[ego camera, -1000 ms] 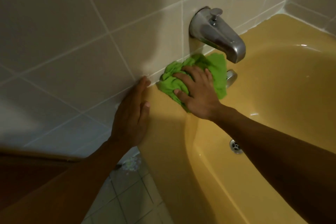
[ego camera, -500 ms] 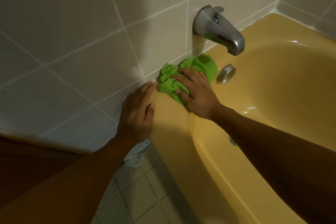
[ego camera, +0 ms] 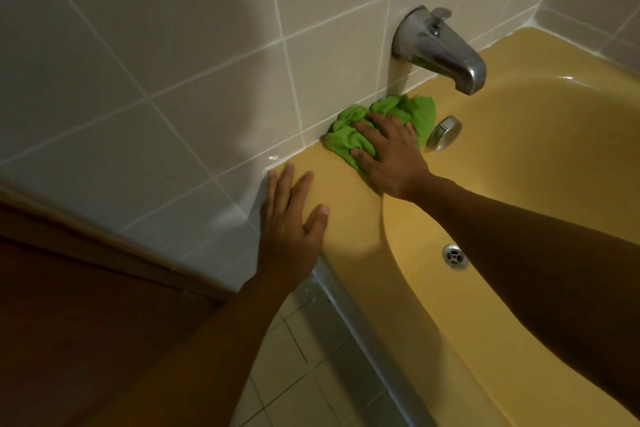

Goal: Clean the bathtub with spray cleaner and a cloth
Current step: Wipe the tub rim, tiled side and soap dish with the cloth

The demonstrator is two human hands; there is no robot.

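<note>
While the fingers [ego camera: 367, 125] of the right hand [ego camera: 393, 158] lay spread apart and fairly straight over the green cloth [ego camera: 348, 139], pressing it flat rather than gripping it, I saw the thumb stretched along the cloth's near edge. The cloth was bunched up on the flat rim of the yellow bathtub [ego camera: 349, 208], pushed against the seam where the rim met the tiled wall [ego camera: 173, 62], with some of it showing beyond the fingertips on the far side. From my feed, the left hand [ego camera: 291, 232] rested palm down on the same rim, nearer to me and apart from the cloth; its fingers [ego camera: 281, 184] were straight and slightly parted, holding nothing, their tips just beside the wall seam. Above the cloth, a chrome spout [ego camera: 440, 52] with a small pull knob on top stuck out of the wall over the tub. A round metal overflow plate [ego camera: 445, 133] sat on the tub's inner wall just beside the cloth, and the drain [ego camera: 454, 255] lay lower in the basin, close to the right forearm. Outside the tub I could make out pale floor tiles [ego camera: 294, 374] and a dark wooden door [ego camera: 86, 305] at the left.
</note>
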